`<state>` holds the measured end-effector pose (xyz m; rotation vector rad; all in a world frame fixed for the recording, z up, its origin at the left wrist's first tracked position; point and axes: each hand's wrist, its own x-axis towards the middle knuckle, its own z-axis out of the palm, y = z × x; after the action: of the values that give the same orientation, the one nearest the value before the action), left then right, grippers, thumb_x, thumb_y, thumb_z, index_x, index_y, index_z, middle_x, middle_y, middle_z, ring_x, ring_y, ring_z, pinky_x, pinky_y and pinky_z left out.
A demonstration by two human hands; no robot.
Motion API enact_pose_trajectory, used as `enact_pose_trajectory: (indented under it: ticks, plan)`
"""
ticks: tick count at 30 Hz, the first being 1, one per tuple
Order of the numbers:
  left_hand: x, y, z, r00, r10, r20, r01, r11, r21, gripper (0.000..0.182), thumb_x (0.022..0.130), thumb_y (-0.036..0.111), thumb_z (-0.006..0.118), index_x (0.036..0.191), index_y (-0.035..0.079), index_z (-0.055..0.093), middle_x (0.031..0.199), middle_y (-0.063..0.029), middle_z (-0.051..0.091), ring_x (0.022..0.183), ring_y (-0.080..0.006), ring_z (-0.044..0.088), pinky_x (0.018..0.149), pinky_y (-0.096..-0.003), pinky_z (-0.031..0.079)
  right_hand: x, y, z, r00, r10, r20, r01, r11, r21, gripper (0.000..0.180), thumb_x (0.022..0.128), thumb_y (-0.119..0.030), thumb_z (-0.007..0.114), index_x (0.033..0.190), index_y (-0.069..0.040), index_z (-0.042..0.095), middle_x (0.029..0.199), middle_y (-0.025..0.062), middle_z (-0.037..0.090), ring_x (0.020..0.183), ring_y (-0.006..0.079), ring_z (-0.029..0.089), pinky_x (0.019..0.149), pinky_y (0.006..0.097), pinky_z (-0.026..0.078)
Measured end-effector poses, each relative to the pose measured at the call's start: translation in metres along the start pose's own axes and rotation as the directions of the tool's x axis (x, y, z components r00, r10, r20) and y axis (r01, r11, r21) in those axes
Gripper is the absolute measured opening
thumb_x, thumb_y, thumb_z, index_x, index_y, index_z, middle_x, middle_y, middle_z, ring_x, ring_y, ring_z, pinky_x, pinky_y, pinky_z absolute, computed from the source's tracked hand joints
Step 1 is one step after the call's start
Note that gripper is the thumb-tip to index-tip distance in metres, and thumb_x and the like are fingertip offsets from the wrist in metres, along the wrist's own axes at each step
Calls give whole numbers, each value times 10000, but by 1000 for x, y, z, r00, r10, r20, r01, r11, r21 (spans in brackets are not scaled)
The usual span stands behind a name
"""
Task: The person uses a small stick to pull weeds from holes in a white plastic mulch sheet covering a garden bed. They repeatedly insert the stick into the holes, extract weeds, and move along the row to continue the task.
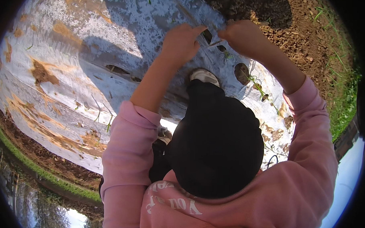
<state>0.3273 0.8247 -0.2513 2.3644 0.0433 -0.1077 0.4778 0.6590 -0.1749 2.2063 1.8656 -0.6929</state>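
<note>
Pale plastic mulch film [155, 21] covers the ground in front of me. My left hand [183, 43], palm down with curled fingers, grips the film at the left edge of a dark slit [207, 36]. On the slit's other side, my right hand [243, 38] pinches the film between its fingertips. Film is drawn up between the two hands. A small hole with a green seedling [227, 54] lies just below them, and a larger round hole [241, 73] is below my right hand. The fingertips are partly hidden.
A light shoe [204, 76] rests on the film below my hands, under a dark-clad knee [216, 137]. Leafy plants [263, 94] come through holes at the right. Another slit [117, 69] lies at the left. Bare soil [297, 49] and grass [342, 108] border the film.
</note>
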Motion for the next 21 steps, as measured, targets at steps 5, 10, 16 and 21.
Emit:
enact_pose_trajectory:
  ticks: [5, 10, 16, 21]
  plan:
    - [-2, -7, 13, 990, 49, 136, -62, 993, 97, 435, 810, 100, 597, 1238, 164, 642, 879, -134, 588, 852, -337, 575, 736, -458, 489, -4, 4, 7, 999, 30, -14, -28, 993, 115, 200, 835, -48, 611, 988, -133, 707, 839, 75, 711, 854, 257, 696, 744, 385, 555]
    - [-19, -7, 7, 1000, 23, -5, -23, 999, 35, 444, 770, 85, 629, 1211, 129, 645, 866, -116, 589, 832, -322, 593, 715, -452, 484, -4, 20, 14, 987, 144, -75, -137, 986, 93, 177, 871, -80, 585, 985, -155, 697, 824, 63, 712, 804, 240, 701, 707, 381, 551]
    - [-45, -12, -7, 958, -247, -145, 224, 961, -161, 446, 838, 68, 611, 1282, 102, 587, 886, -101, 584, 715, -275, 565, 658, -400, 475, 8, 46, -11, 932, 305, -194, -250, 931, 266, 128, 910, -171, 596, 1012, -182, 672, 785, 66, 686, 725, 261, 679, 617, 384, 526]
    - [-46, -22, -18, 904, -391, -172, 363, 915, -176, 452, 852, 88, 635, 1299, 101, 574, 890, -92, 572, 720, -262, 553, 672, -390, 480, 59, 31, 0, 903, 97, -418, -41, 989, 141, 127, 906, -140, 601, 1008, -176, 667, 744, 46, 660, 718, 260, 670, 599, 384, 518]
